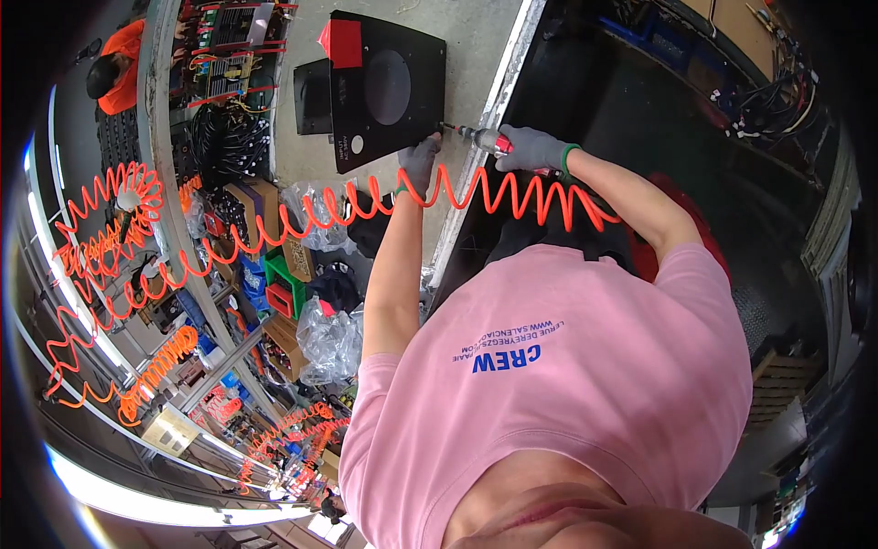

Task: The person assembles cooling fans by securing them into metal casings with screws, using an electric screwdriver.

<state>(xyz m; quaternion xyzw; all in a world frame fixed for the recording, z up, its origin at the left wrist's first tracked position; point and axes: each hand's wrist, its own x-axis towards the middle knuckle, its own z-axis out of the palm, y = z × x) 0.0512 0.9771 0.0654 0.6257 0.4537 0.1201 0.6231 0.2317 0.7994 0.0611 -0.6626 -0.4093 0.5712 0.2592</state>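
A black sheet-metal housing (352, 101) with a large round opening and a red patch at its far left corner stands on a grey worktop. My left hand (418, 163), in a grey glove, is at its near right corner, fingers curled in by the edge; whatever is between them is too small to make out. In my right hand (533, 150), gloved in grey with a green cuff, is a red and silver power screwdriver (487, 140). Its bit points left at the housing's right side; contact there is unclear.
An orange coiled air hose (347, 203) stretches across in front of my forearms. Left of the worktop (306, 27) are wired assemblies (229, 64), black cables, clear plastic bags (329, 343) and a green bin (291, 284). Another person in orange (122, 69) is at the far left.
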